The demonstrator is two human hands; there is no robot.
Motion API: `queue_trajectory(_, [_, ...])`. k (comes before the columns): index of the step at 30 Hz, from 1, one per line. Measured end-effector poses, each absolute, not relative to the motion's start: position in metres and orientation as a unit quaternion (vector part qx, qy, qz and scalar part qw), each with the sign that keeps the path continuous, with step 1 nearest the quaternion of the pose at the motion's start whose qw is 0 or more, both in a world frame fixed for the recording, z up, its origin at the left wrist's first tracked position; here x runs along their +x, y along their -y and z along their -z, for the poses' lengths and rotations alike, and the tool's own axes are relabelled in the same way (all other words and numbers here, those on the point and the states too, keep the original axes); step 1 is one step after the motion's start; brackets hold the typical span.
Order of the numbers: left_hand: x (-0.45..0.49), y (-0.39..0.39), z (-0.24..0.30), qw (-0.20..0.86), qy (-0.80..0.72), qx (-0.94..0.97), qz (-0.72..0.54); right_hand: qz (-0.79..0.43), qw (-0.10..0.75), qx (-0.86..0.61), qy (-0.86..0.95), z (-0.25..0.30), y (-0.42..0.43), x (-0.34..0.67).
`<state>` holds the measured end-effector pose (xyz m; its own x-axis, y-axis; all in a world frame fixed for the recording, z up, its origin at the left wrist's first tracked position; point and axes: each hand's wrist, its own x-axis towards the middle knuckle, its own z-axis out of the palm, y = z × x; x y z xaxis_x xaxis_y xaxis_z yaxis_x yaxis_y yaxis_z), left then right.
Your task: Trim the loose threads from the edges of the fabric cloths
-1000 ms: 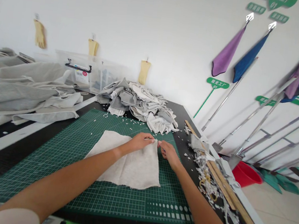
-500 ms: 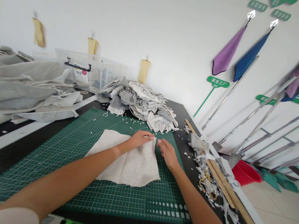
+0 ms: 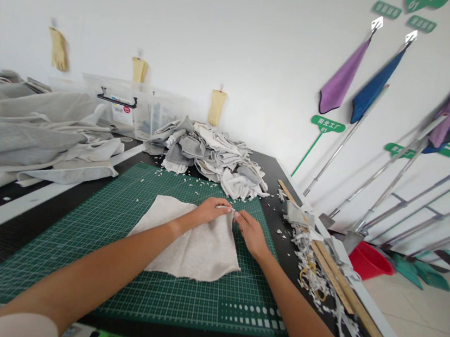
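Cloth (image 3: 198, 252) lies spread on the mat (image 3: 143, 300), its far right corner pinched in the grip of the left hand (image 3: 212, 210), seemingly to steady it for the right hand (image 3: 252, 233), whose grip there cannot be made out.

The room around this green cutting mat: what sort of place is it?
Probably a cloth workshop, though I can't be sure. A pale cloth lies on a green cutting mat, a heap of cloth pieces sits by its far edge, and white scraps lie on the dark table to the right.
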<state>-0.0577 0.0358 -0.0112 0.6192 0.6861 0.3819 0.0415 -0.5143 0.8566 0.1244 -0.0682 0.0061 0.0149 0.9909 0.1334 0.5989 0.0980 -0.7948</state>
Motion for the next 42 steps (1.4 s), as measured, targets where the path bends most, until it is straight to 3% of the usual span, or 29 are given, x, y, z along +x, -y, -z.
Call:
queue_trajectory(6, [-0.057, -0.037, 0.013, 0.429, -0.226, 0.790, -0.376, -0.197, 0.379, -0.608, 0.669, -0.001, 0.068, 0.122])
queue_trajectory(42, [-0.056, -0.044, 0.024, 0.438, -0.234, 0.782, -0.376, -0.129, 0.345, -0.642, 0.672, 0.008, 0.067, 0.114])
